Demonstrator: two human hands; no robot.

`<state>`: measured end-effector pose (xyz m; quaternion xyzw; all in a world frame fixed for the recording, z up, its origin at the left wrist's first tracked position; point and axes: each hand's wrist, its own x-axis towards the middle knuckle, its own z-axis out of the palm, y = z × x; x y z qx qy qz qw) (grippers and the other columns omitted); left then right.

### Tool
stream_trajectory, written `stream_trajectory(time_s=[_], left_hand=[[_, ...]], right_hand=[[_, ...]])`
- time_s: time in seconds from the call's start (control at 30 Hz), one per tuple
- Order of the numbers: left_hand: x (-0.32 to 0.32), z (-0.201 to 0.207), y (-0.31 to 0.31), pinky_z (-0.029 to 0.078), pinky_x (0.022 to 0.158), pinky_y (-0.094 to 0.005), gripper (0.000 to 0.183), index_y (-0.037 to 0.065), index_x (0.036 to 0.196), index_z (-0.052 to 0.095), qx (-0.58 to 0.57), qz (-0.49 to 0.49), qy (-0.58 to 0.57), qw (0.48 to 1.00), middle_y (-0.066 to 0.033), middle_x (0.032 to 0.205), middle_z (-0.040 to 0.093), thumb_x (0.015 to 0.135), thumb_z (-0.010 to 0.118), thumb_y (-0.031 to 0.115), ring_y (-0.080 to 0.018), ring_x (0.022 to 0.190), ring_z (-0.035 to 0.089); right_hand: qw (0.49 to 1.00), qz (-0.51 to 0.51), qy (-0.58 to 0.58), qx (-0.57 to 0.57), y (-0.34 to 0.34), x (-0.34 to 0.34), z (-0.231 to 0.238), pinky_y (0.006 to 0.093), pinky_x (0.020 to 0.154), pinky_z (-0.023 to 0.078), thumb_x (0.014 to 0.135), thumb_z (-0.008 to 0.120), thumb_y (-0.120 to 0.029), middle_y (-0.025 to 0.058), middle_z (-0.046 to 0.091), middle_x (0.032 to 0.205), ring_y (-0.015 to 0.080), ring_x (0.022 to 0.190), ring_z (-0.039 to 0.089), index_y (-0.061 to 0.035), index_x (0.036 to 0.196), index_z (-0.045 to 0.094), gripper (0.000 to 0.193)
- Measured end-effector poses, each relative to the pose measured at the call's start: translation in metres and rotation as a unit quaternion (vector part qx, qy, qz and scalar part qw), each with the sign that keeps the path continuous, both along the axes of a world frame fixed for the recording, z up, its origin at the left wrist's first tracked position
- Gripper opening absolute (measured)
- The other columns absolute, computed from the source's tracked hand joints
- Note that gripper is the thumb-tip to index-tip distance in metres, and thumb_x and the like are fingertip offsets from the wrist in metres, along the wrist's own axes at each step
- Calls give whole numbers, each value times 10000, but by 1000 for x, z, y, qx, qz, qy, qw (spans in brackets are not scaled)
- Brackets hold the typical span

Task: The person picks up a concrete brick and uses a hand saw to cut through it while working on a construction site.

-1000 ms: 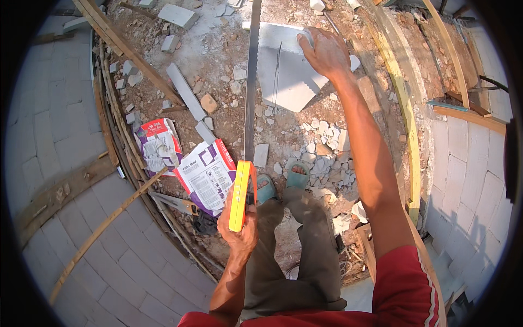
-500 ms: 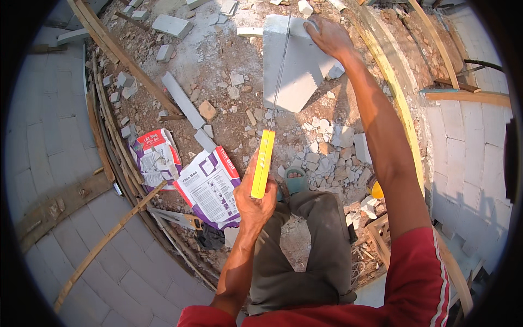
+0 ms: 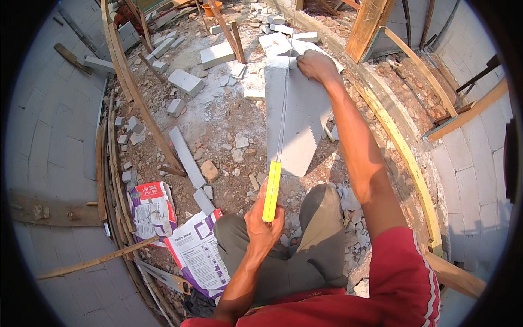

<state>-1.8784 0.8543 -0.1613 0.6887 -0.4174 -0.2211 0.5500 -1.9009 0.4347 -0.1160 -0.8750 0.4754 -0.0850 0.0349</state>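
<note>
My left hand (image 3: 263, 222) is wrapped round the yellow handle (image 3: 272, 191) of a hand saw, whose thin blade (image 3: 284, 98) appears edge-on and points away from me. The blade runs along a large pale grey block (image 3: 291, 122); whether its teeth are in the block I cannot tell. A jagged, saw-toothed shadow edge crosses the block's near right part. At the block's far end, my right hand (image 3: 318, 66) grips its upper right edge with curled fingers, which are partly hidden.
Rubble and several loose pale blocks (image 3: 186, 82) cover the ground ahead. Two printed bags (image 3: 199, 253) lie to the left near another hand saw (image 3: 163, 277). Long timber (image 3: 136, 90) slants on the left; a yellowish beam (image 3: 395, 141) curves along the right. Block walls (image 3: 49, 131) stand on both sides.
My knees are now bent more and spread, and the view has tipped toward the far ground. The saw handle sits lower in view. Both hands keep their holds.
</note>
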Motion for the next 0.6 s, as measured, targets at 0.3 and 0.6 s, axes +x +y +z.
stream_trajectory(time_s=[0.3, 0.6], left_hand=[[-7, -36, -31, 482, 629, -259, 502, -6, 1331, 524, -48, 28, -1, 998, -106, 775, 620, 831, 567, -15, -99, 663, 570], [-10, -67, 58, 513, 641, -267, 610, 15, 1375, 488, -59, 36, -53, 996, -134, 889, 682, 776, 584, -46, -163, 630, 619]], right_hand=[[995, -60, -82, -13, 4, -2, 2, 466, 939, 474, 841, 441, -301, 243, 653, 1124, 429, 1073, 612, -10, 1053, 694, 441], [985, -75, -152, -33, 29, 21, 18, 494, 913, 475, 888, 378, -351, 255, 659, 1064, 444, 1014, 625, 29, 1010, 680, 501]])
